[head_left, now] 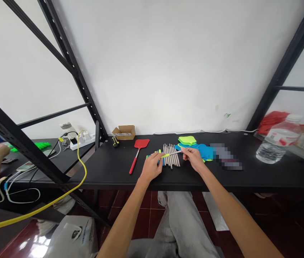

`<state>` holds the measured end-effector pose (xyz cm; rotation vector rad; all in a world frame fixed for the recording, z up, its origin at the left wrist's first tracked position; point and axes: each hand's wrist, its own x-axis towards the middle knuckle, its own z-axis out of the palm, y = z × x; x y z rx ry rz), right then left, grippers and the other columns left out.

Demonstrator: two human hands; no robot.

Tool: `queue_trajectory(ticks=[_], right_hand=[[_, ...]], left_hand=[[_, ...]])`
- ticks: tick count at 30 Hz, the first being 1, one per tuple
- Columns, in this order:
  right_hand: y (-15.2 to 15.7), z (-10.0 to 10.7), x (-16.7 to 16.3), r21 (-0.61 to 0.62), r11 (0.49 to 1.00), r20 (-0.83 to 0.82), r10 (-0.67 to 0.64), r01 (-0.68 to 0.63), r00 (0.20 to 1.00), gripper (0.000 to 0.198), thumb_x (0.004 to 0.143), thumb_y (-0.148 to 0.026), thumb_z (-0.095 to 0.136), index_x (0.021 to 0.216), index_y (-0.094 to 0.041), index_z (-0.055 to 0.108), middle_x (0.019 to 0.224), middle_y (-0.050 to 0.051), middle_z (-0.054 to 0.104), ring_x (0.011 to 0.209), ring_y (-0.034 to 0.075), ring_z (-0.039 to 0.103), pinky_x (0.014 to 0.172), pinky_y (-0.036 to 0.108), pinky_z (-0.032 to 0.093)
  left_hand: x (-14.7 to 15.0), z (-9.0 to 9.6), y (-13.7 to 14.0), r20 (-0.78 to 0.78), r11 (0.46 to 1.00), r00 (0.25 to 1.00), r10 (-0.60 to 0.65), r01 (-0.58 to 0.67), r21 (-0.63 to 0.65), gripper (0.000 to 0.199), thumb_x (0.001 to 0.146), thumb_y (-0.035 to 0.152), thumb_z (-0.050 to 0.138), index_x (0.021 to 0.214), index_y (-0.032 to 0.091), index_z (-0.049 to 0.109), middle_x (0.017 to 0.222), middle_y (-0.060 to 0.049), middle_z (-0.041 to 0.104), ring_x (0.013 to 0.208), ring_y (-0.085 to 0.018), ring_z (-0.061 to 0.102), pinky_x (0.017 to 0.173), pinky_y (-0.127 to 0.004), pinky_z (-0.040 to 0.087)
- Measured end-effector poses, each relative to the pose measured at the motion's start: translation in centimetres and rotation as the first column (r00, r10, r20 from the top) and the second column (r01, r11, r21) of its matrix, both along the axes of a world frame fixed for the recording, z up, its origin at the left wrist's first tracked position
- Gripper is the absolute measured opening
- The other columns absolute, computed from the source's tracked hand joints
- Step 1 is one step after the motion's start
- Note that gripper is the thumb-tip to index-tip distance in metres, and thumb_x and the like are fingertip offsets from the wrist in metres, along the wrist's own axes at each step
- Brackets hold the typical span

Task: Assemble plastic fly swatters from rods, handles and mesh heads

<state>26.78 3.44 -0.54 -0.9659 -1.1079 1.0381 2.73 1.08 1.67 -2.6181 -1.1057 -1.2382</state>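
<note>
- Near the middle of the frame, on the black surface (248, 175), the left hand (152, 167) and right hand (193, 157) pinch opposite ends of one thin rod (171, 154).
- Its long axis runs nearly left to right, the right end slightly higher; it looks silvery with a yellow-green grip at the left.
- It lies across a row of grey rods (171, 159) pointing away from the camera.
- Just right sit blue and green cut-outs (195, 146); left lies a red swatter (138, 153).
</note>
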Motion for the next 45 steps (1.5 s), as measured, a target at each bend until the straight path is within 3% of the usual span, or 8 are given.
queue_trajectory(ticks=[8, 24, 33, 40, 45], right_hand=[[-0.2, 0.0, -0.1, 0.027, 0.999, 0.085, 0.040, -0.043, 0.996, 0.038, 0.075, -0.054, 0.075, 0.065, -0.018, 0.066, 0.055, 0.000, 0.058, 0.053, 0.012, 0.052, 0.053, 0.027, 0.038], [-0.8, 0.8, -0.2, 0.036, 0.992, 0.277, 0.103, -0.117, 0.955, 0.042, 0.079, -0.059, 0.068, 0.065, -0.019, 0.068, 0.053, 0.001, 0.057, 0.053, 0.014, 0.049, 0.057, 0.029, 0.039], [-1.3, 1.4, -0.4, 0.016, 0.991, 0.357, 0.120, -0.135, 0.926, 0.043, 0.077, -0.061, 0.068, 0.064, -0.020, 0.068, 0.052, 0.000, 0.058, 0.054, 0.014, 0.049, 0.058, 0.028, 0.040], [-1.5, 1.1, -0.5, 0.030, 0.994, 0.328, 0.093, -0.109, 0.940, 0.041, 0.079, -0.058, 0.068, 0.065, -0.019, 0.066, 0.055, 0.001, 0.059, 0.054, 0.014, 0.051, 0.057, 0.028, 0.041], [-1.7, 1.1, -0.5, 0.006, 0.996, 0.309, 0.080, -0.086, 0.948, 0.043, 0.079, -0.061, 0.067, 0.086, -0.019, 0.070, 0.061, 0.003, 0.063, 0.055, 0.016, 0.055, 0.054, 0.028, 0.043]], left_hand=[[0.3, -0.2, 0.0, -0.038, 0.992, 0.992, 0.124, -0.123, 0.028, 0.024, 0.098, 0.035, 0.051, 0.111, 0.026, 0.068, 0.101, -0.003, 0.069, 0.093, -0.016, 0.067, 0.074, -0.023, 0.049], [0.1, -0.5, 0.1, -0.008, 0.984, 0.987, 0.163, -0.162, 0.070, 0.031, 0.094, 0.049, 0.055, 0.105, 0.028, 0.075, 0.087, -0.003, 0.072, 0.078, -0.015, 0.067, 0.063, -0.024, 0.041], [0.2, -0.7, 0.2, 0.027, 0.982, 0.983, 0.182, -0.183, 0.050, 0.027, 0.092, 0.049, 0.058, 0.098, 0.030, 0.077, 0.080, -0.001, 0.073, 0.068, -0.012, 0.064, 0.058, -0.024, 0.035], [0.3, -0.6, 0.1, 0.055, 0.984, 0.983, 0.178, -0.178, 0.011, 0.025, 0.091, 0.046, 0.059, 0.095, 0.030, 0.078, 0.078, 0.000, 0.073, 0.067, -0.012, 0.064, 0.056, -0.024, 0.032], [0.3, -0.7, 0.3, 0.121, 0.982, 0.974, 0.190, -0.190, -0.013, 0.025, 0.091, 0.046, 0.060, 0.095, 0.030, 0.078, 0.080, -0.001, 0.073, 0.069, -0.012, 0.065, 0.058, -0.023, 0.035]])
